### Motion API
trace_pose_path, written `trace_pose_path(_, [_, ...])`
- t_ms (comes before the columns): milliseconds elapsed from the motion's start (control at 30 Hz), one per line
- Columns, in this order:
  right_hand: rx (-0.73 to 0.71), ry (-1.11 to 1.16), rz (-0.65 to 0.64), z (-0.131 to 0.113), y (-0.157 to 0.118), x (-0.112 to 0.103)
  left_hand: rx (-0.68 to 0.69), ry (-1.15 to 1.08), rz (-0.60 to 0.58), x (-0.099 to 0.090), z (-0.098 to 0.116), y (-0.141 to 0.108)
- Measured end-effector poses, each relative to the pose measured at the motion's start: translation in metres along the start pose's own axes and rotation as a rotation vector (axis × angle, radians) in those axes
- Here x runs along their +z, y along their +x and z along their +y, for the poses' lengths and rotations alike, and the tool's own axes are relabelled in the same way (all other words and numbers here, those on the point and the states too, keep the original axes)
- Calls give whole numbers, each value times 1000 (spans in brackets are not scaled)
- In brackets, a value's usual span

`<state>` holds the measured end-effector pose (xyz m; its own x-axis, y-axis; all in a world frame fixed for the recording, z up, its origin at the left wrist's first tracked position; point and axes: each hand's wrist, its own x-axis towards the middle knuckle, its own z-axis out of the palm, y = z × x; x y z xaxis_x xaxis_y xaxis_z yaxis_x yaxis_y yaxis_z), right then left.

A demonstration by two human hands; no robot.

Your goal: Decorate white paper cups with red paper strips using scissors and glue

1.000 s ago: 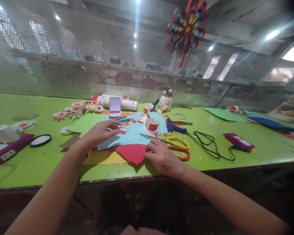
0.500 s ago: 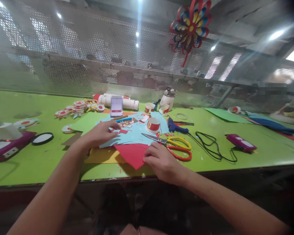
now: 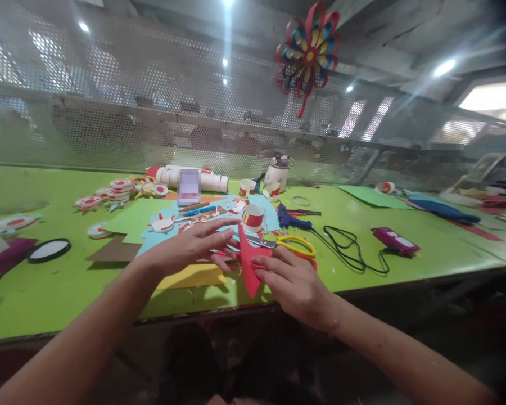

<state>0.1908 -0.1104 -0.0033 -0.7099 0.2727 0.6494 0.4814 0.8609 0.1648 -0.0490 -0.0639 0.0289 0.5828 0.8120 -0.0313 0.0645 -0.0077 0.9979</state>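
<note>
The red paper stands tilted at six o'clock of the paper cup. Handling it well calls for a light, crease-free pinch, clear of the scissors at one o'clock. The right hand has its grip pinched on the paper; the left hand, at ten o'clock, spreads loosely, contact unclear.

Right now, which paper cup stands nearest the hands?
The red-and-white cup just beyond the scissors; the other three cups sit farther back, two by the bottle, one toward the far right.
</note>
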Motion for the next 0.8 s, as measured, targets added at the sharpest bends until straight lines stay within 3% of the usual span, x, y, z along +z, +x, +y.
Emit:
trace_pose_path(67, [-9, -25, -41, 3, 13, -1, 3, -100, 7, 11, -1, 8])
trace_pose_path(233, [-91, -112, -93, 6, 24, 2, -32, -243, 285, 12, -8, 23])
trace_pose_path(400, [146, -177, 70, 17, 3, 18, -7, -262, 363, 1, -17, 19])
trace_pose_path(533, [288, 34, 181, 23, -2, 31, -66, -200, 436, -1, -26, 14])
trace_pose_path(667, [447, 367, 253, 17, 3, 38, 25, -179, 541, 3, -32, 12])
trace_pose_path(800, [505, 540, 274, 9, 7, 40, 69, -90, 635, 7, -34, 12])
